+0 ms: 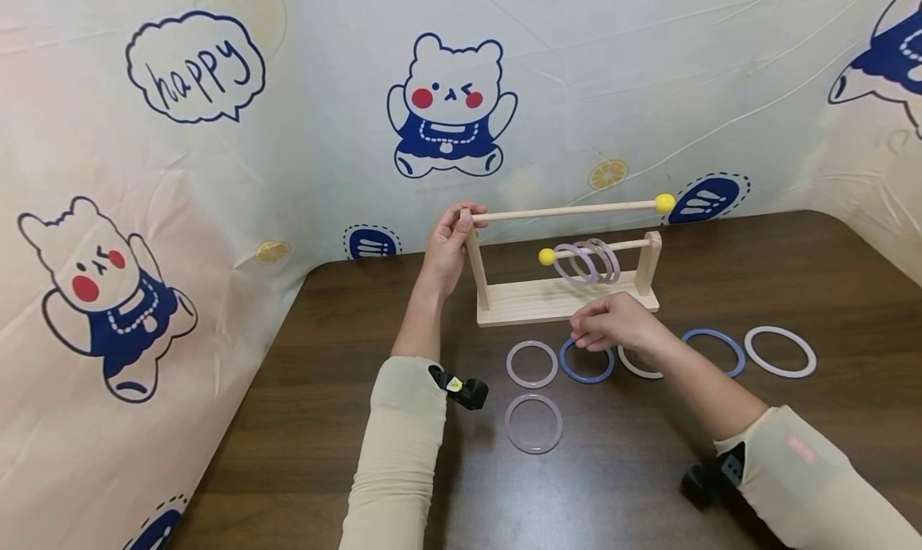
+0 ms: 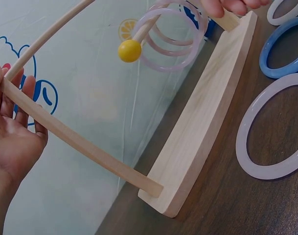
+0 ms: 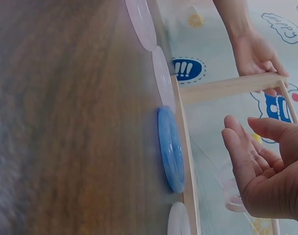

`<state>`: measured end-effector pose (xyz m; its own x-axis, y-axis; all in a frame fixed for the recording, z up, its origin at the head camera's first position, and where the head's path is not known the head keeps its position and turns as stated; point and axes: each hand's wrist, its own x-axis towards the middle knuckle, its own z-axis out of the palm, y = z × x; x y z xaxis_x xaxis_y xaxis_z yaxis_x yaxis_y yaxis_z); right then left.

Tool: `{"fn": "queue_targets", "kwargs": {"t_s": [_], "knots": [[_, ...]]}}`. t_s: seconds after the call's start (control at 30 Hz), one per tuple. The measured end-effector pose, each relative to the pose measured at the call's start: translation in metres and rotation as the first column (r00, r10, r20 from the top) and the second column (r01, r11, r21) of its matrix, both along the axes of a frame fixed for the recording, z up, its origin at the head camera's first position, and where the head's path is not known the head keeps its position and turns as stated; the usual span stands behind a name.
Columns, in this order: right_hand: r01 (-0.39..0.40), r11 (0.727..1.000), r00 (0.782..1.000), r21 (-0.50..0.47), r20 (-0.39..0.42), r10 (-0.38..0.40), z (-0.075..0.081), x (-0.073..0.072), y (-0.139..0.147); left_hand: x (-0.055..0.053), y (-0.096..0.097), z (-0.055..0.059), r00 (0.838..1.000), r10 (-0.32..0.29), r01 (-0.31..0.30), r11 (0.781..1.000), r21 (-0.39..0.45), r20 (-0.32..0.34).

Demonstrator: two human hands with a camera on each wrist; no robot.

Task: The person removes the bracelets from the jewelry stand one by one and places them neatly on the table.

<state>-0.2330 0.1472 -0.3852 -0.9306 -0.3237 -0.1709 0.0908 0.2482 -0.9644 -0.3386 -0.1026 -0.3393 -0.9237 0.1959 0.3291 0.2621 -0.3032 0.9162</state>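
Note:
At the upper left end of a wooden rod stand [image 1: 533, 303], my left hand [image 1: 445, 250] grips the top of the post between thumb and fingers. Several lilac rings, one a pale lilac ring [image 2: 163, 69], hang on the lower rod, which ends in a yellow ball [image 1: 547, 257]. The long upper rod [image 1: 569, 211] carries no ring. My right hand [image 1: 618, 324] hovers in front of the base, over a blue ring [image 1: 588, 380] on the table. In the right wrist view its fingers are loosely bent, thumb apart, with nothing between them.
A lilac ring [image 1: 531, 385] and a pinkish ring [image 1: 534, 451] lie left of the blue one. A white ring [image 1: 643, 375], partly behind my right arm, another blue ring [image 1: 739, 358] and a larger white ring [image 1: 780, 372] lie rightward. Printed cloth hangs behind the brown table [image 1: 324, 454].

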Motion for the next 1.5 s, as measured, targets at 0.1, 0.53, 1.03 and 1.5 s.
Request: {"fn": "queue_targets", "kwargs": {"t_s": [0.1,0.53,1.03,1.5], "knots": [[0.023,1.000,1.000,-0.013,-0.009,-0.023,0.002,-0.002,0.002,0.000,0.000,0.000,1.000,0.001,-0.001,1.000,-0.004,0.000],[0.121,0.992,0.989,-0.022,-0.088,-0.123,0.004,-0.005,0.002,0.000,-0.001,-0.001,1.000,0.007,-0.007,1.000,-0.014,0.000],[0.295,0.954,0.928,0.055,-0.255,-0.272,0.006,-0.010,0.008,0.000,0.000,-0.001,1.000,0.008,-0.008,1.000,-0.008,0.000],[0.548,0.826,0.703,0.136,-0.610,-0.366,0.003,-0.018,0.011,0.001,0.001,0.001,1.000,0.012,-0.012,1.000,-0.007,0.008]]}}
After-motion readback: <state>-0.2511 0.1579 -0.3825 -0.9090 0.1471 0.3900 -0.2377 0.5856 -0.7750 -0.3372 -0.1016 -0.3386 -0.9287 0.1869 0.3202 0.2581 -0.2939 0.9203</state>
